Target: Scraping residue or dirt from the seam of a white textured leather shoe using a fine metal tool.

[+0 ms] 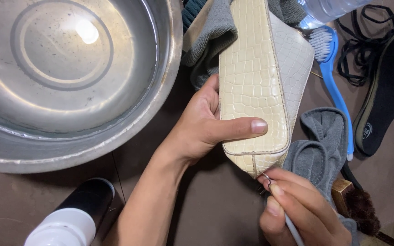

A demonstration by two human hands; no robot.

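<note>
Sitting far left of the fingers: a steel basin [69, 68] holding clear water, a black bottle with white cap [76, 214]. Gripping the cream croc-embossed handbag [251, 86] with left hand [197, 127], thumb clamped across its lower panel. Pinching a thin metal-tipped tool [270, 182] in right hand [302, 209], fingers closed, working the bag's bottom corner seam. Judging progress: corner detail under way, rest unclear. Lying right: grey cloth [320, 146], blue brush [334, 73].
</note>
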